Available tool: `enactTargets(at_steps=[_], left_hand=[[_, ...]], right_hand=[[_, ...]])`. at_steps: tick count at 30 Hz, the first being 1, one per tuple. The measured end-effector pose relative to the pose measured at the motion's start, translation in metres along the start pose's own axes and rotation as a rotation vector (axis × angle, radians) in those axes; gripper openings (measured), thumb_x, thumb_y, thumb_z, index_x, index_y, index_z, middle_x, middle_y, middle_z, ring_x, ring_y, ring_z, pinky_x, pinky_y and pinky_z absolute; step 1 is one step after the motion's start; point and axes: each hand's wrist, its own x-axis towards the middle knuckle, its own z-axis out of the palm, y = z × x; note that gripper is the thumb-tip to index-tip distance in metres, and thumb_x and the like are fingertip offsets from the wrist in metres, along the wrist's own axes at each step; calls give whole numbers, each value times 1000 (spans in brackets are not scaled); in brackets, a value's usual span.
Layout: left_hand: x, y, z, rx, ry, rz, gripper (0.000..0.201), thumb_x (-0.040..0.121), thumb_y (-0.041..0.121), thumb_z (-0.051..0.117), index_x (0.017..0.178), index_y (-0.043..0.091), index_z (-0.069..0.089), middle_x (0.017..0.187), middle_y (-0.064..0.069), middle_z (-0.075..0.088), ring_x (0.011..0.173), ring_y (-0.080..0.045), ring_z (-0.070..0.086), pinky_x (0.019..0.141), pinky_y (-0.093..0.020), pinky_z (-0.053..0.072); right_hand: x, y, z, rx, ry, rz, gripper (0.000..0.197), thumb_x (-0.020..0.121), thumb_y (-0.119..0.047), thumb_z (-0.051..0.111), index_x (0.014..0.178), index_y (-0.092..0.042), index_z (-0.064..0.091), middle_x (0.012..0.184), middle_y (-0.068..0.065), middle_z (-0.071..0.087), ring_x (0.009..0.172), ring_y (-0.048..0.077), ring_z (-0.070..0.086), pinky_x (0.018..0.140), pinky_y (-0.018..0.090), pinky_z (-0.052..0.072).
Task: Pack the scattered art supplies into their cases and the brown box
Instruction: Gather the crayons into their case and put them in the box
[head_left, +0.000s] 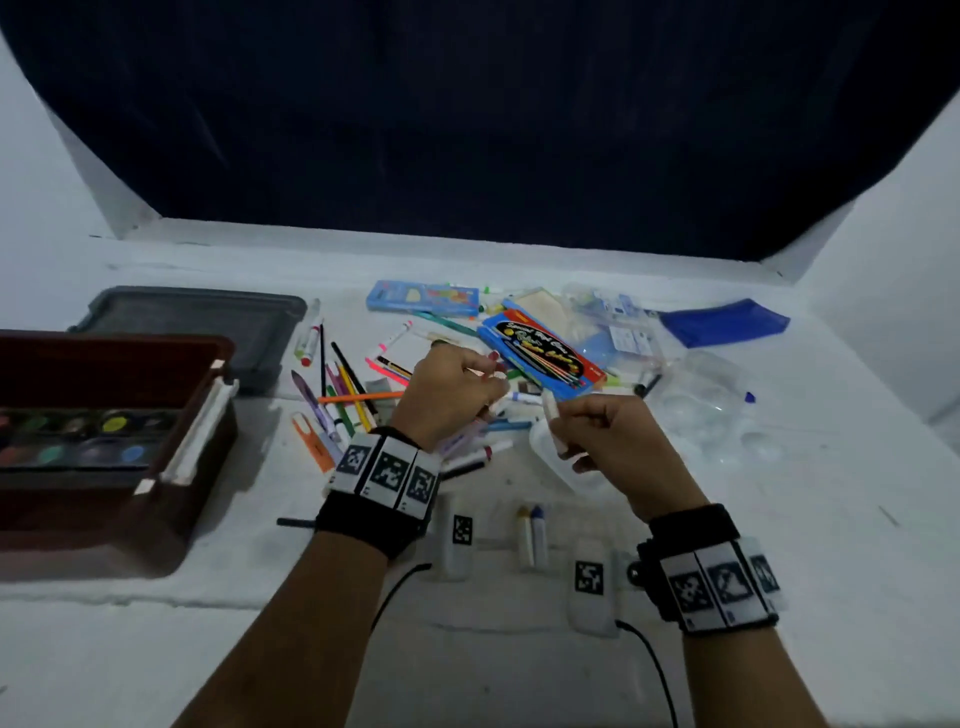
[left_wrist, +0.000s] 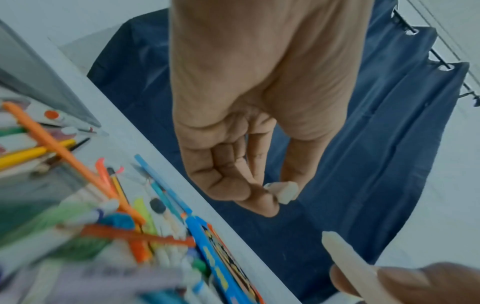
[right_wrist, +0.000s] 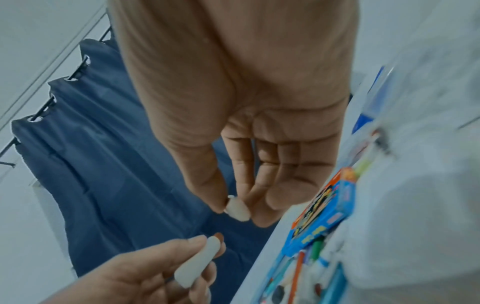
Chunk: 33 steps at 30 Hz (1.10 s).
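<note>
We have both hands raised above the pile of scattered pens and pencils (head_left: 353, 400) on the table (head_left: 779, 519); the left hand (head_left: 447, 395) pinches a small white cap (left_wrist: 284, 191) between thumb and fingertips, and the right hand (head_left: 613, 441) holds a pale, slim marker body (left_wrist: 348, 257) in a pinch grip, tip pointing toward the cap; the two pieces are near each other but apart. We judge the step in hand to be capping this marker before it goes into a case. To do it well we should line the cap's open end squarely with the tip, bring the hands together along the marker's axis, and press until it seats; a tilted cap will likely skid off the tip. The brown box (head_left: 104, 441) sits open at the left with a paint palette (head_left: 78, 436) inside; the blue-and-orange pen case (head_left: 540, 353) lies just beyond our hands, a likely home for the capped marker, though we cannot tell which case it belongs to.
</note>
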Motion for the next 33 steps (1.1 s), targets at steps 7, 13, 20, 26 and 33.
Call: enactTargets(at_steps=[7,13,20,26,33], left_hand=[[-60,-15,63,110,-242,-56,23,81,16,73,103,10,71,65,-4,70,53,-10,64,56,-22,51],[-84,-24,88,394,-245,-95,15,71,24,79,79,14,71,66,0,69,67,-15,68,67,-29,56],[-91,-19,93,599,-134,-98,11,72,22,75,74,13,69,74,0,69,77,-19,66,70,-30,54],[-99,-16,95,618,-122,-133,9,71,20,77,72,12,72,73,1,71,77,-18,66,68,-29,52],[-91,-13,102,717,-148,-124,28,66,28,85,72,13,62,82,-2,68,80,-20,63,62,-28,43]], right_hand=[[-69,61,-37,-26,160,151,4,87,-7,68,87,-5,72,61,4,66,57,17,62,52,27,49],[-86,91,-43,-224,208,136,11,84,-16,72,90,-6,72,65,3,69,60,14,64,59,33,54],[-80,103,-51,-277,152,139,16,83,-25,73,96,-17,69,82,5,71,76,17,69,68,28,57],[-78,109,-56,-252,82,126,15,85,-23,73,96,-14,68,77,2,70,57,4,65,49,9,44],[-73,114,-61,-188,28,103,16,82,-22,74,95,-13,70,66,2,71,54,5,64,59,23,49]])
